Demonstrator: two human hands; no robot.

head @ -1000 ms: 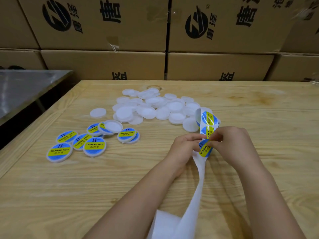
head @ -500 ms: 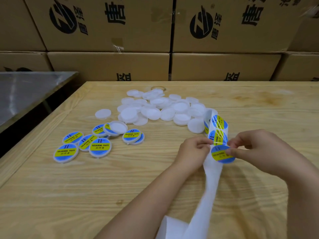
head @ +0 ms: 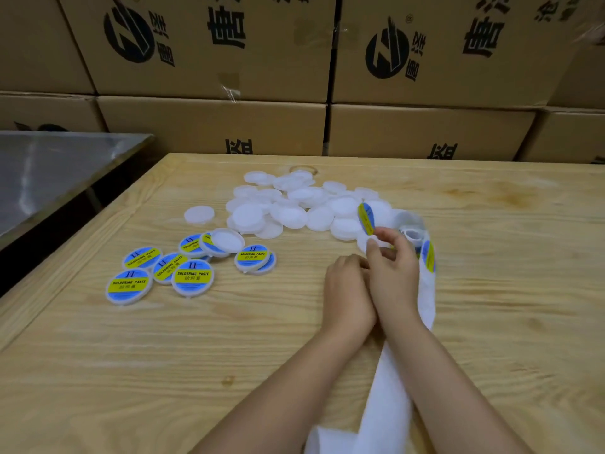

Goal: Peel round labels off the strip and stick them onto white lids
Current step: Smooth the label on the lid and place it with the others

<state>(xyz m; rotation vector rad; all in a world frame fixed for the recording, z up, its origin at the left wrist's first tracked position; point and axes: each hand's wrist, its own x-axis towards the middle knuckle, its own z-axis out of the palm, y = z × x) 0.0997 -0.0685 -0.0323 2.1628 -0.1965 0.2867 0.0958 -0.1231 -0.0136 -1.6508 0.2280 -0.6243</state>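
Note:
My right hand pinches a peeled round blue-and-yellow label at its lower edge and holds it over the near edge of the pile of plain white lids. My left hand lies just left of it with curled fingers, whose tips are hidden behind my right hand. The label strip runs from a small roll past my right hand, with one label on it. Its bare white backing trails to the frame's bottom. Several labelled lids lie to the left.
The wooden table has a raised edge on its left. A single white lid and an upturned lid lie between the two groups. A steel table stands to the left, and cardboard boxes are stacked behind.
My right hand has lifted the peeled label off the strip and carried it left and forward to the white lids, crossing over my left hand. The roll has sunk towards the table.

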